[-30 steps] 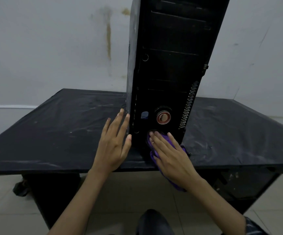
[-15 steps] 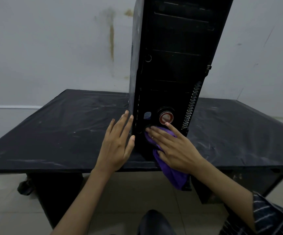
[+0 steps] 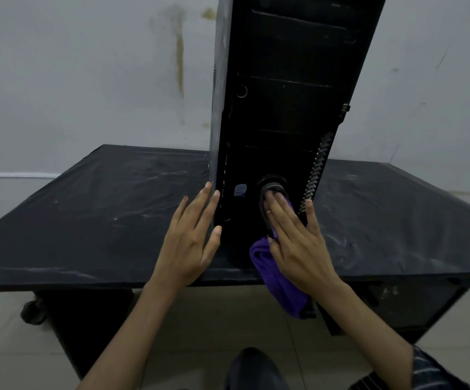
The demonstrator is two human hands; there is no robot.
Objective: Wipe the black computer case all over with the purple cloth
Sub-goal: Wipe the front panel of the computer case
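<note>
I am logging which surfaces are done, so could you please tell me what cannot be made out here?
Head view:
- Top of the black computer case: cut off by the upper frame edge.
- Its rear and far side: turned away from the camera.
- The round front button: mostly covered by the right hand pressing the purple cloth.
- Dust left on its front: too dark to judge.

Dim, flat indoor light; wide-angle warp toward the edges.
Light is soft and even, shadows faint. Black computer case front sinks into near-solid black, detail barely readable. Table top shows a faint grey sheen on its scuffs. Right hand fingertips smear slightly. Table edges bow; wall reads cool grey.
</note>
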